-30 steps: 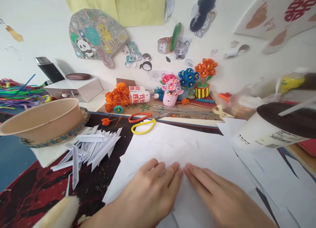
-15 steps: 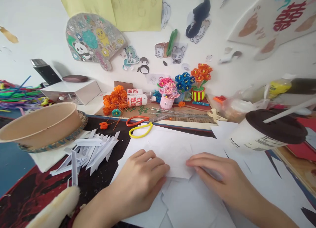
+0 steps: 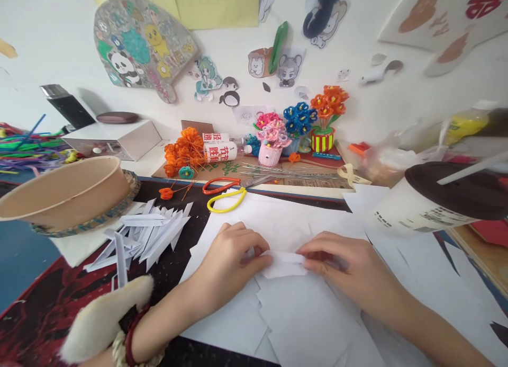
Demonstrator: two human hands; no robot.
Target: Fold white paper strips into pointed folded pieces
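Note:
Between my two hands is a small piece of white paper [image 3: 286, 265], its far edge folded over into a narrow strip. My left hand [image 3: 238, 256] pinches the left end of that fold between thumb and fingers. At the right end, my right hand [image 3: 335, 261] grips it the same way. Beneath both hands lie several overlapping white paper sheets [image 3: 309, 316]. A heap of folded white paper strips [image 3: 153, 232] lies left of my left hand. Beyond the sheets, scissors [image 3: 228, 193] with one orange and one yellow handle rest with their blades pointing right.
A beige round container [image 3: 67, 189] stands at the left, and a lidded cup with a straw [image 3: 424, 218] at the right. Along the back are orange flowers [image 3: 184, 150], a pink flower pot [image 3: 270, 156], thin wires [image 3: 293, 173] and bottles [image 3: 220, 151]. A fluffy white thing [image 3: 107, 319] hangs by my left wrist.
Both hands have curled inward from resting flatter on the paper. Its far edge is now turned over into a fold between my fingers. The view has tilted down slightly.

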